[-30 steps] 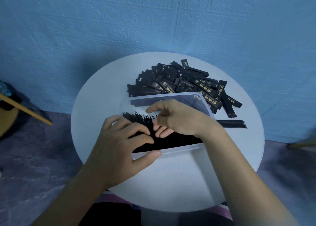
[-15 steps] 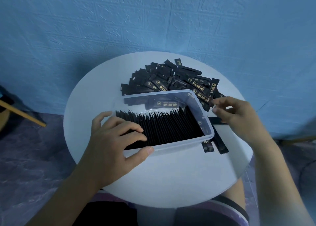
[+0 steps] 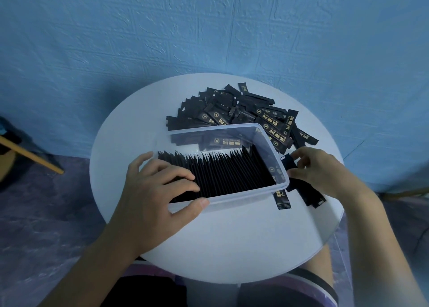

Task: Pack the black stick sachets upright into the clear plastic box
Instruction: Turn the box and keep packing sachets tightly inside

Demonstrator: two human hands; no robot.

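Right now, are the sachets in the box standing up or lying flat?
Standing up: sachets in the clear box form a tight row, top edges pointing up.

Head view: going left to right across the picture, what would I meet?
Wooden stick → left hand → clear plastic box of upright sachets → loose sachet → right hand.

A single wide-angle camera sits on my head; it looks forward and steeply down, from just above the near edge of the round white table (image 3: 232,237); the clear rectangular plastic box (image 3: 243,195) lies close, near mid-frame; beyond the table's far edge it faces the textured blue wall (image 3: 209,28).
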